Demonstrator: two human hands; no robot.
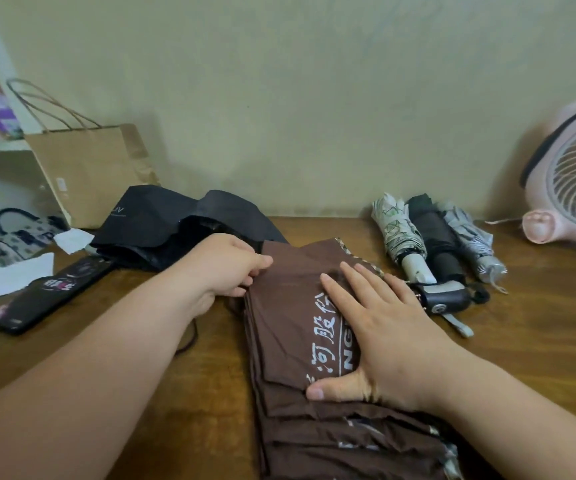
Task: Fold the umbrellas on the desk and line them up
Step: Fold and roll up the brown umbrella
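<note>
A brown umbrella (290,323) with white lettering lies flattened on the wooden desk (539,341), its canopy panels stacked in pleats. My right hand (380,334) presses flat on the panels with straight fingers. My left hand (231,268) pinches the upper left edge of the brown fabric. Its dark handle (444,301) sticks out to the right of my right hand. Behind my left hand lies a loose, unfolded black umbrella (175,226). Three folded umbrellas lie side by side at the back right: a white patterned one (400,233), a black one (435,237) and a grey striped one (470,240).
A brown paper bag (89,171) leans on the wall at the back left. A black phone (44,296), white paper scraps (13,275) and a patterned pouch (20,237) lie at the left. A pink fan (570,188) stands at the right edge.
</note>
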